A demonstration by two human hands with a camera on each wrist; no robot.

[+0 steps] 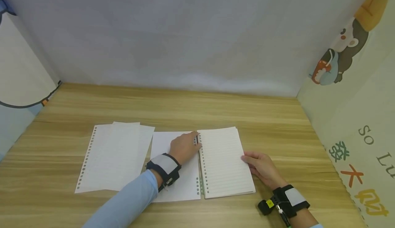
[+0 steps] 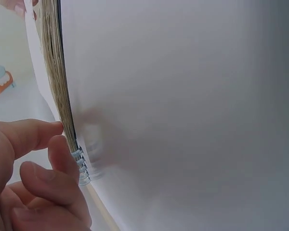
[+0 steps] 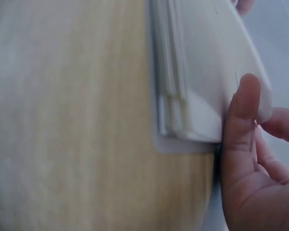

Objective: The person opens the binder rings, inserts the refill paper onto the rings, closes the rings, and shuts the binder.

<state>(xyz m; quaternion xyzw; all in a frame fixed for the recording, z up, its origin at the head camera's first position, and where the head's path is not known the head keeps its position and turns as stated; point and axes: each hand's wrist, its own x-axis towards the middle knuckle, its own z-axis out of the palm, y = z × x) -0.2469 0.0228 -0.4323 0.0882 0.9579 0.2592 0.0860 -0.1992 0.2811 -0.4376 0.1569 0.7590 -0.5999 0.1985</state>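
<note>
An open ring-bound loose-leaf notebook [image 1: 226, 166] lies on the table, lined pages on its right side. A white punched sheet [image 1: 176, 193] lies on its left side. My left hand [image 1: 184, 148] reaches across that sheet and grips the notebook at the upper end of the ring binding [image 2: 82, 166], fingers bent. At the outer right edge, my right hand [image 1: 262, 166] pinches the lined paper, thumb on top and fingers beneath. In the right wrist view this paper [image 3: 212, 62] stands lifted off the page stack [image 3: 171, 96] and the cover below it.
Loose punched sheets [image 1: 117, 156] overlap on the table left of the notebook. The wooden table [image 1: 185, 108] meets a pale cloth wall [image 1: 185, 43] behind and a printed wall [image 1: 348, 118] at right. Both wrists wear camera straps [image 1: 291, 200].
</note>
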